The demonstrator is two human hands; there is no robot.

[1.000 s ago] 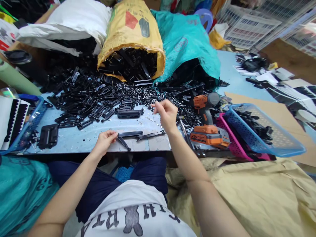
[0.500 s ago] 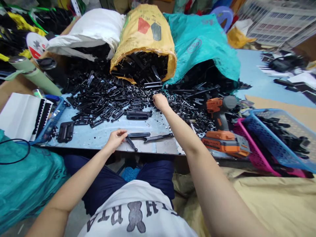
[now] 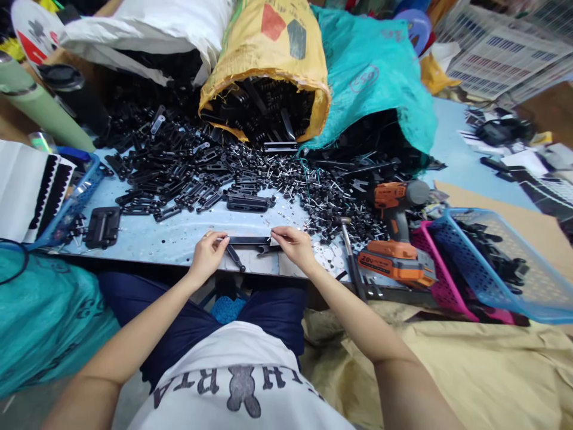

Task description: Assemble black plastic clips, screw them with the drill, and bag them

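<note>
My left hand (image 3: 209, 252) pinches the left end of a long black bar (image 3: 248, 240) near the table's front edge. A short black arm (image 3: 235, 258) slants down from that end. At the bar's right end, the closed fingertips of my right hand (image 3: 294, 245) hold a small pale pin, mostly hidden by the fingers. A second black channel piece (image 3: 267, 250) lies just behind the bar's right part, partly covered. Beyond my hands is a heap of small pins (image 3: 290, 179) with pale shafts and dark heads. Black link pieces (image 3: 179, 173) are piled to its left.
Yellow (image 3: 264, 54), white (image 3: 152, 36) and teal (image 3: 371, 71) sacks spill black parts at the back. On the right are a hammer (image 3: 351, 257), an orange cordless driver (image 3: 396, 239), and pink (image 3: 441, 278) and blue (image 3: 532, 289) baskets. A black block (image 3: 102, 227) lies left.
My right hand has come back from the pin heap to the bar's right end. My left hand keeps its hold on the bar. The view has shifted slightly.
</note>
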